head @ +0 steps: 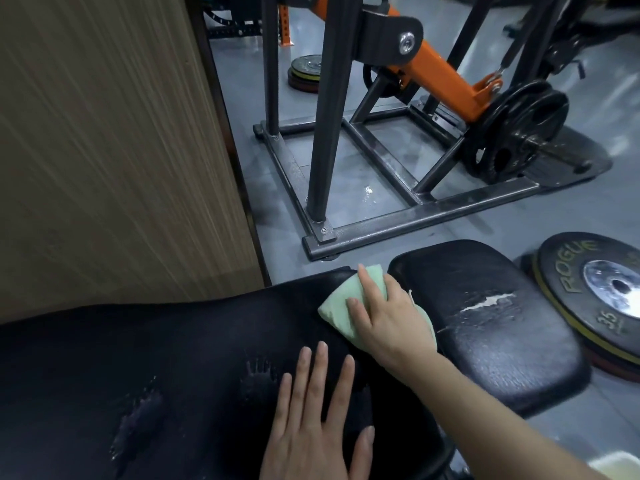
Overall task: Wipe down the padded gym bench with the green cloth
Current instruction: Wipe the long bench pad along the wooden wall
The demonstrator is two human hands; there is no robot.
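The black padded gym bench point(156, 358) fills the lower left, with damp handprints and worn patches on its long pad. A separate seat pad point(485, 306) lies to the right, its cover torn in a pale line. The folded green cloth point(337, 310) lies at the long pad's far right end, by the gap between the pads. My right hand point(384, 317) presses flat on the cloth, fingers stretched over it. Nearer to me, my left hand point(318, 417) rests flat on the long pad with fingers spread and straight.
A wood-grain panel point(114, 143) stands close on the left. Ahead is a steel machine frame point(346, 188) with an orange arm point(446, 77) and loaded black plates point(519, 129). A bumper plate point(595, 292) lies on the floor right of the seat pad. More plates point(304, 74) lie farther back.
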